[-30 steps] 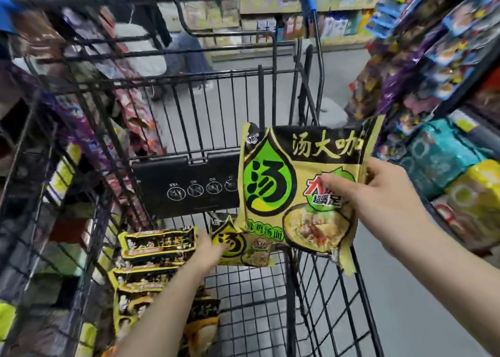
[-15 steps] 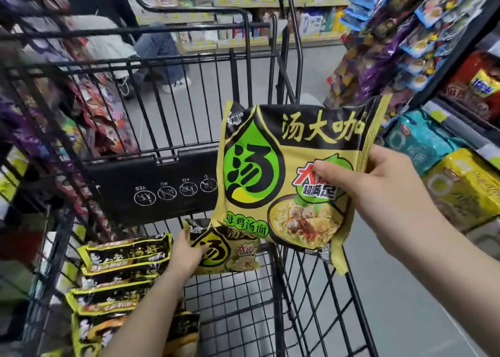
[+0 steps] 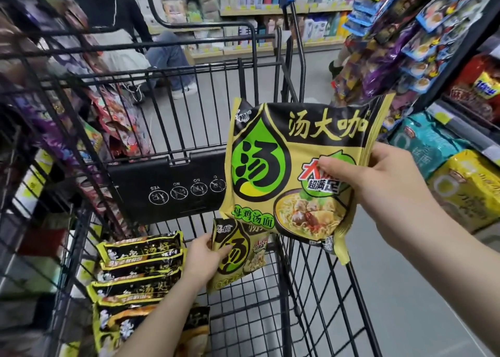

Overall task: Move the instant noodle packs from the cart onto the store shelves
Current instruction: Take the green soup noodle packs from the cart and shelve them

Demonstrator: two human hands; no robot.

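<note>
We have the black wire cart (image 3: 303, 289) filling most of our view, standing between the shelves (image 3: 460, 91) on our right, packed with bagged goods, and another rack of packets on our left, so whatever we lift out has only a short way to travel. Inside the cart, against its left wall, a stack of yellow-and-black noodle packs (image 3: 140, 270) lies flat and waits its turn. Our right hand (image 3: 387, 191) grips a large yellow-and-green noodle pack (image 3: 292, 172) by its right edge, thumb across the printed face and fingers behind, holding it upright above the cart's right rim; we judge it is held out on that side because the right-hand shelves are where it belongs. Lower down, our left hand (image 3: 203, 259) reaches into the basket and pinches a second pack (image 3: 238, 256) of the same design by its left edge, lifting it clear of the wire floor, most likely so both go across in one trip. Neither pack has reached a shelf yet.
</note>
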